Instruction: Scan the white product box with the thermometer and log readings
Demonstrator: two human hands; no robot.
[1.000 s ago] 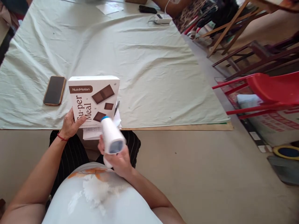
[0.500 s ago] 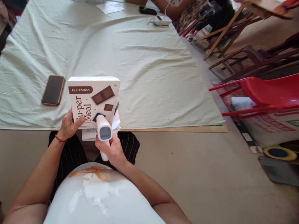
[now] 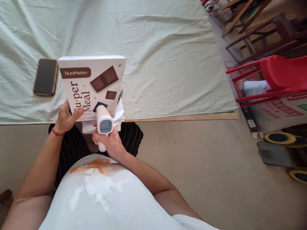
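Gripping box (image 3: 92,91) at its lower left with left hand (image 3: 66,117), the nearer one, being in contact. Grasping thermometer (image 3: 104,118) by its handle in right hand (image 3: 112,143) on box's near side, pointing its long axis, blue nose first, at box's lower front; cannot tell whether touching.

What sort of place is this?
Possibly a home or small shop, though I can't be sure: there's a cloth-covered table, a red chair and a printed sack.
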